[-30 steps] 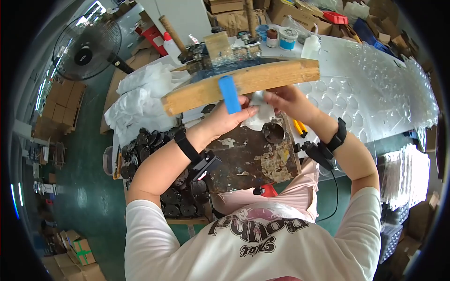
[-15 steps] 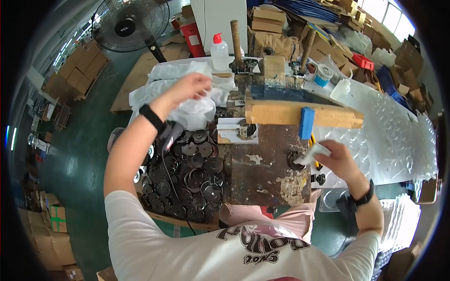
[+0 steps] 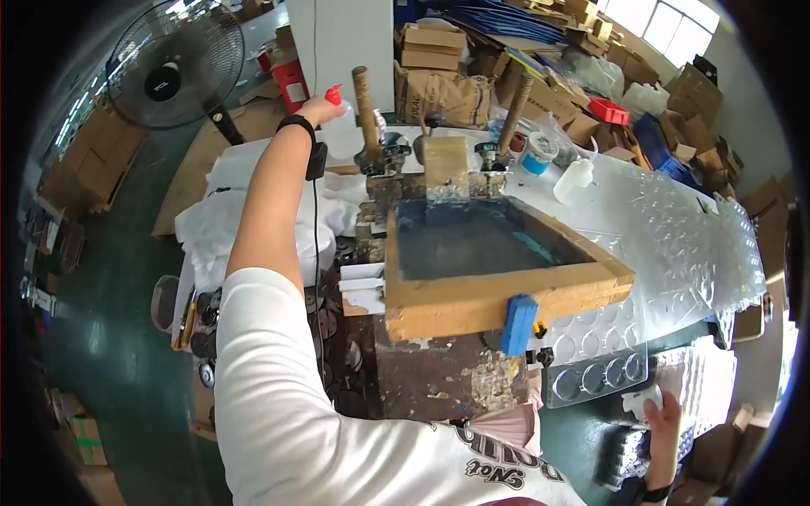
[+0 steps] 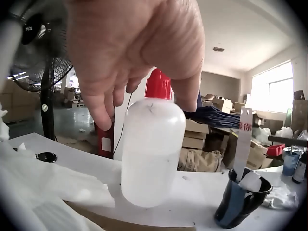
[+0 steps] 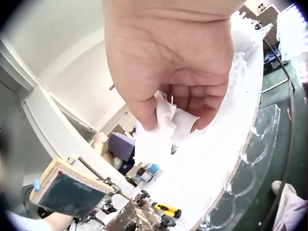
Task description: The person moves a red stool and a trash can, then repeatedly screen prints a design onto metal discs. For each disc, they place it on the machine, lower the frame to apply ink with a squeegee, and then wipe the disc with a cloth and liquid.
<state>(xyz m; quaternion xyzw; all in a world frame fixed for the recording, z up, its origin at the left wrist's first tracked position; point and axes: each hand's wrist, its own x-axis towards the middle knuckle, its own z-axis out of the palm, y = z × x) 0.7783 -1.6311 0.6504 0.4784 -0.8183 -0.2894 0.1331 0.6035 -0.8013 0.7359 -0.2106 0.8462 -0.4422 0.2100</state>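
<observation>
One translucent bottle (image 4: 153, 154), red cap (image 4: 158, 84), upright at the worktop's (image 4: 197, 185) far left side. Left hand (image 4: 137, 45) over it, fingers spread wide around cap; contact: cannot tell. Dark cup (image 4: 240, 204) nearby, strip standing in it. White cloth pile (image 3: 211, 228) on the near side of bottle. Wood-framed screen (image 3: 498, 295) tilted, blue block (image 3: 518, 325) on its front edge. Right hand (image 5: 168, 62) pinches crumpled white piece (image 5: 156, 139), near clear tray (image 3: 597, 375). Fan (image 3: 173, 72) off to the left.

Top of red cap (image 4: 158, 85) hidden behind left hand (image 4: 139, 45).
</observation>
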